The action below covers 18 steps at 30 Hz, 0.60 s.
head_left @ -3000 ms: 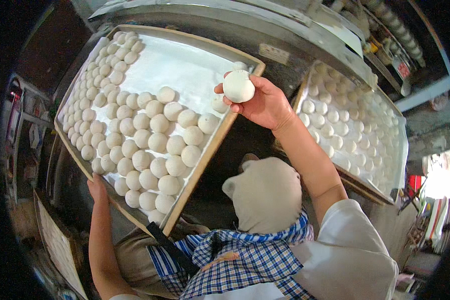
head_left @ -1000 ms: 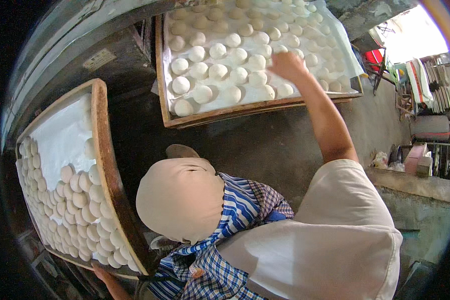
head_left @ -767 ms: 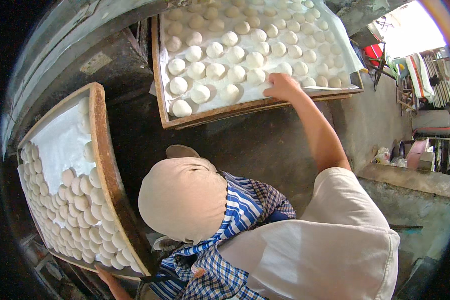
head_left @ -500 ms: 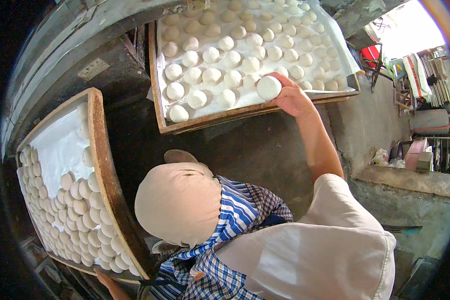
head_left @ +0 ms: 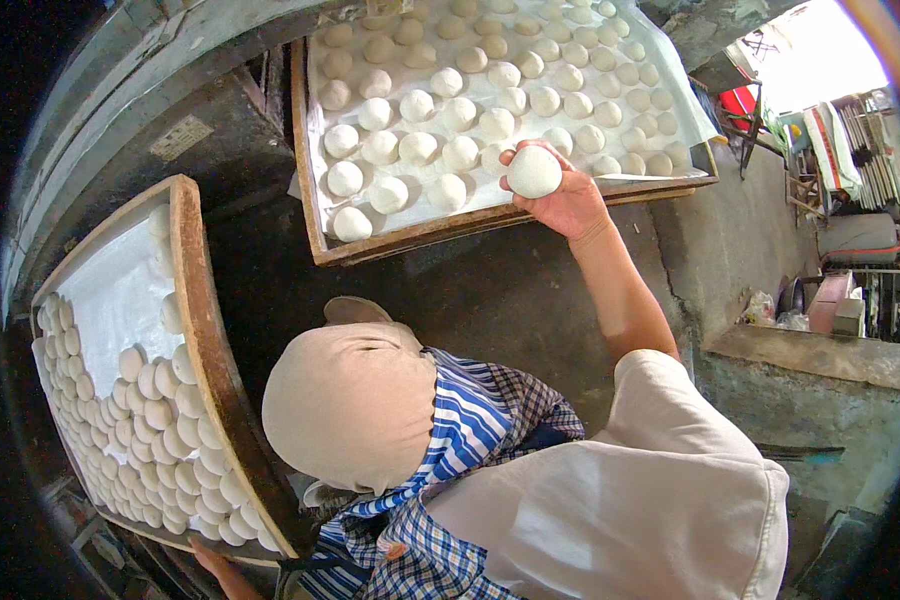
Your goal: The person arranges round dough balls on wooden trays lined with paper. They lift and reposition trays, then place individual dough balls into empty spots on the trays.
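Observation:
Neither of my own hands shows. Below me a co-worker in a tan cap [head_left: 350,410] leans between two wooden trays. The co-worker's right hand [head_left: 567,200] grips one white dough ball [head_left: 535,171] over the near edge of the far tray [head_left: 450,228]. Rows of similar dough balls [head_left: 461,153], spaced apart, sit there on white cloth. In the left tray [head_left: 202,290], white dough rounds [head_left: 160,414] lie crowded together. Another hand [head_left: 207,557] touches that tray's near edge; it seems to be the co-worker's left, though where its arm joins is hidden.
A grey wall [head_left: 740,230] and a low ledge [head_left: 820,360] with small items stand to the right. Farther back on that side are a red object [head_left: 738,102], a grey container [head_left: 860,238] and a hanging white cloth [head_left: 832,150]. A stone-like edge [head_left: 170,60] curves along the upper left.
The co-worker's right hand has rotated the dough ball, and more of its fingers now show around it. Everything in view has shifted slightly left. The hand at the left tray remains there.

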### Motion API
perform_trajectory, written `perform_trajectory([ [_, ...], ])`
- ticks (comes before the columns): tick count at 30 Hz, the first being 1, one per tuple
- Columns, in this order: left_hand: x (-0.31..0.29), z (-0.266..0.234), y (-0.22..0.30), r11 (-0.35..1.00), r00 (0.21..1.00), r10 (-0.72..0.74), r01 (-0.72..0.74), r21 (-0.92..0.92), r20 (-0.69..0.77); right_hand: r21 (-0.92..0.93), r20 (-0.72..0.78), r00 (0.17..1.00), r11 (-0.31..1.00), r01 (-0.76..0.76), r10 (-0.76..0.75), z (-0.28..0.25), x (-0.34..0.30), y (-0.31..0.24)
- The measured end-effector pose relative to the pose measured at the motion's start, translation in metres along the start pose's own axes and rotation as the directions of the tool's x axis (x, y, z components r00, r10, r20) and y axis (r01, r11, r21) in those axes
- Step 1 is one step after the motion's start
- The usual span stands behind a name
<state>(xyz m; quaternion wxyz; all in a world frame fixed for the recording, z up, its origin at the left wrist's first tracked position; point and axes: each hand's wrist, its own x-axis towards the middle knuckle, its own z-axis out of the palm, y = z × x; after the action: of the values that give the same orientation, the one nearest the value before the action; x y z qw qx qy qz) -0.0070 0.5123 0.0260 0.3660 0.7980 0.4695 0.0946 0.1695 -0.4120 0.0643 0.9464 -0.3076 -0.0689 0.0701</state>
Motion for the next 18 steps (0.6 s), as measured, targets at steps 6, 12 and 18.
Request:
perform_trajectory([
  [6,0.014,-0.015,-0.020,0.992,0.975,0.126,-0.127,-0.004,0.182,-0.218,-0.238,0.968,0.975,0.028,-0.082,0.029,-0.003,-0.012],
  [12,0.006,-0.008,-0.022,0.920,0.952,0.305,-0.303,0.249,0.032,-0.881,-0.363,0.913,-0.252,-0.401,-0.186,0.016,0.027,-0.005],
  [18,-0.008,-0.010,-0.002,0.994,0.991,0.107,-0.108,0.001,0.075,-0.687,-0.399,0.808,-0.443,-0.577,-0.434,-0.037,0.058,-0.027],
])
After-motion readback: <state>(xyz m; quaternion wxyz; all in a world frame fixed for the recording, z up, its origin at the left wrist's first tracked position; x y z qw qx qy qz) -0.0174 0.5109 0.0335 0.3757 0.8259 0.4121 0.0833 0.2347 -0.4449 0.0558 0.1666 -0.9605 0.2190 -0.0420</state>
